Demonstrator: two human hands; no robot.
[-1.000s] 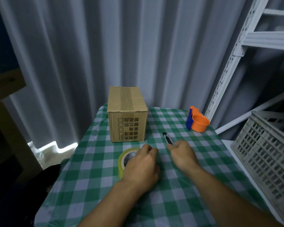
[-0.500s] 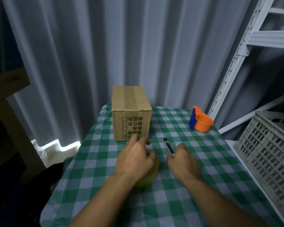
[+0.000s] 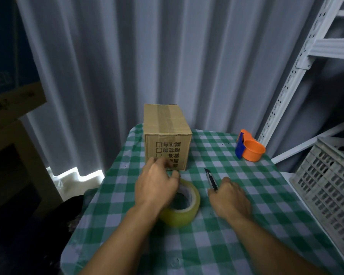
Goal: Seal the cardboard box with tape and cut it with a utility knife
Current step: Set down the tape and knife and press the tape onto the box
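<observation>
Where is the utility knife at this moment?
In the head view the utility knife lies on the checked tablecloth right of centre, its near end under the right hand, between the tape roll and the orange dispenser.

Our left hand (image 3: 157, 184) hides the tape roll's (image 3: 182, 210) nine-o'clock side and the box's (image 3: 168, 138) lowest print; our right hand (image 3: 229, 199) hides the knife's (image 3: 212, 179) rear; fingers blur.

Your left hand (image 3: 157, 185) now reaches forward past the yellowish translucent roll of packing tape (image 3: 182, 207), uncovering most of it, fingertips nearing the brown cardboard box (image 3: 167, 133). Your right hand (image 3: 229, 197) closes its grip around the black utility knife (image 3: 211, 178).
</observation>
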